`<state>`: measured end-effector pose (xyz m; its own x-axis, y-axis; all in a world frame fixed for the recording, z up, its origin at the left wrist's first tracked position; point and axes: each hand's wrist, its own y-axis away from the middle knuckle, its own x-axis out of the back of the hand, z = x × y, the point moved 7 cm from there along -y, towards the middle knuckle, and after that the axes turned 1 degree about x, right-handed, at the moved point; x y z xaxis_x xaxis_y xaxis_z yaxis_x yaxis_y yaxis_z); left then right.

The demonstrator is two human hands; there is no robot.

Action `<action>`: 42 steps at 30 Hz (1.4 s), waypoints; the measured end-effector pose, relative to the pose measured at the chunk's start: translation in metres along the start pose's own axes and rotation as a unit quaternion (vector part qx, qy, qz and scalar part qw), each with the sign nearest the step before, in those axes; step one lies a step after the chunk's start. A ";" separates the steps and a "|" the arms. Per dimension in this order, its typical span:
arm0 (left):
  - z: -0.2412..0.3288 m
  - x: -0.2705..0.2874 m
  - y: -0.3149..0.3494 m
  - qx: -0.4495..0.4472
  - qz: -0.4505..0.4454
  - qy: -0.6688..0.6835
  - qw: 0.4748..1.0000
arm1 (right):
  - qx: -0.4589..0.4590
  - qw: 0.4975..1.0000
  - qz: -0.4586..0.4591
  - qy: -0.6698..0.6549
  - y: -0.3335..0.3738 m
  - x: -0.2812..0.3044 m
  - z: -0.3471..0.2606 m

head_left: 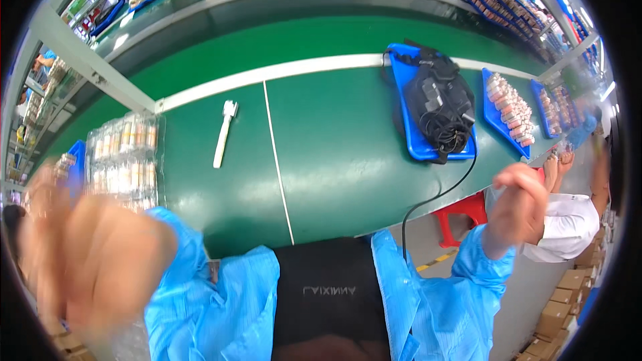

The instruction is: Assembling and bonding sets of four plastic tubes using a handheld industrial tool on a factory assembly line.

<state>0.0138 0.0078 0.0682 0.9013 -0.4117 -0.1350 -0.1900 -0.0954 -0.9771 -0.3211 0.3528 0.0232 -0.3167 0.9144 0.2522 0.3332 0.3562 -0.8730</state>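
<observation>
My left hand (pixel 100 254) is raised at the left, beside clear plastic trays (pixel 124 150) of small cream and orange cylinders. Motion smears its fingers, so its grip cannot be made out. Out to the right, past the table's front edge, my right hand (pixel 518 200) hangs in the air with its fingers curled in; nothing shows in it. On the green table (pixel 334 194), left of a thin white line, lies a slim cream-coloured stick (pixel 223 135) with a whitish, brush-like head. Neither hand touches it.
A blue tray (pixel 408 107) holds a black bag (pixel 438 93) with coiled cable; one cable runs off the front edge. Further right stand blue trays (pixel 498 120) of small pinkish parts. A red stool (pixel 461 217) and a person in white (pixel 568 227) are at the right.
</observation>
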 end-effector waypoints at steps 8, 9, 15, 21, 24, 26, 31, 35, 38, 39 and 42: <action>-0.086 -0.051 0.248 0.347 -0.499 -0.403 0.684 | -0.517 0.782 -0.329 0.111 0.252 0.014 0.063; -0.090 -0.046 0.264 0.349 -0.516 -0.422 0.659 | -0.554 0.752 -0.351 0.064 0.268 0.000 0.047; -0.101 -0.046 0.299 0.435 -0.492 -0.370 0.657 | -0.425 0.850 -0.282 0.132 0.358 -0.038 0.114; -0.089 -0.028 0.297 0.512 -0.436 -0.319 0.668 | -0.474 0.845 0.079 -0.234 0.176 -0.106 0.059; -0.084 -0.030 0.302 0.568 -0.386 -0.274 0.673 | -0.402 0.867 -0.068 -0.287 0.141 -0.158 0.058; -0.080 -0.048 0.304 0.542 -0.406 -0.257 0.690 | -0.231 0.918 -0.299 -0.115 0.107 -0.205 0.038; -0.069 -0.076 0.304 0.522 -0.455 -0.206 0.691 | -0.057 0.900 -0.426 -0.075 0.122 -0.270 0.027; -0.064 -0.061 0.305 0.497 -0.469 -0.239 0.690 | -0.214 0.830 -0.473 -0.202 0.170 -0.238 0.031; -0.070 -0.056 0.310 0.503 -0.456 -0.240 0.693 | -0.415 0.749 -0.466 -0.221 0.206 -0.170 0.049; -0.070 -0.059 0.311 0.528 -0.451 -0.241 0.678 | -0.484 0.727 -0.419 -0.249 0.220 -0.140 0.054; -0.071 -0.072 0.313 0.533 -0.420 -0.211 0.704 | -0.583 0.753 -0.245 -0.180 0.237 -0.032 0.062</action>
<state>-0.1382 -0.0564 -0.2163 0.5993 -0.2894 0.7464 0.6764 0.6817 -0.2788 -0.2872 0.3959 -0.2173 -0.8063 0.5808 0.1125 0.5845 0.7530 0.3022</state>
